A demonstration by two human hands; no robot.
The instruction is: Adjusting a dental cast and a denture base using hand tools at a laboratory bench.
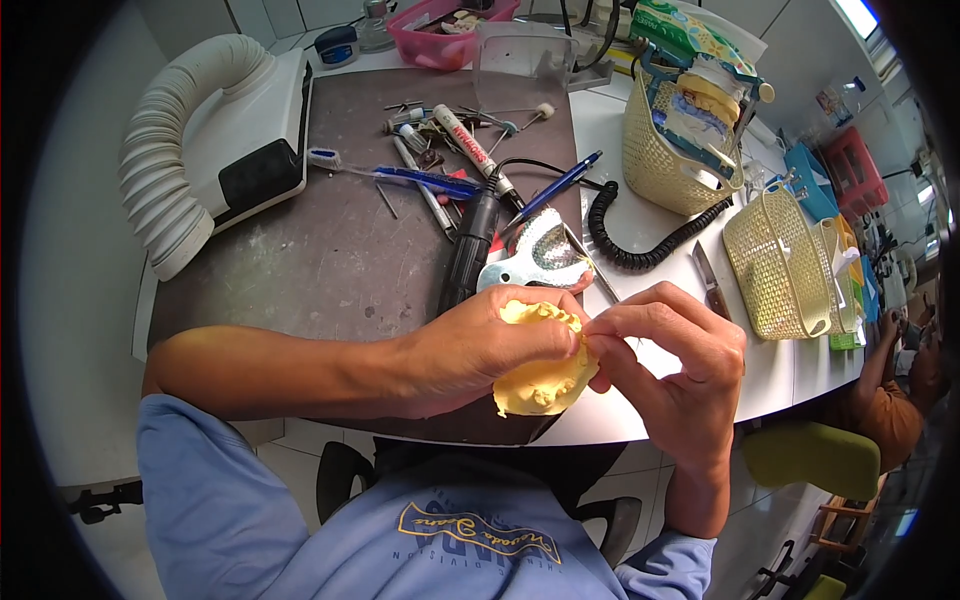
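Note:
My left hand (480,350) grips a yellow plaster dental cast (542,382), its thumb lying across the top. My right hand (680,370) has thumb and index finger pinched at the cast's right edge; whatever sits between those fingertips is too small to make out. Just beyond my hands lie a perforated metal impression tray (540,248) and a black rotary handpiece (468,255) with a coiled cord (640,255). Behind them are a white marker (465,140), blue pens (570,175), a toothbrush (335,160) and several small burs and tools.
A white hose unit (262,150) stands left on the dark mat (260,290). Cream baskets (775,260) and a knife (708,275) are at right, a pink bin (440,40) and clear box (520,65) at back. A co-worker (895,410) sits at far right.

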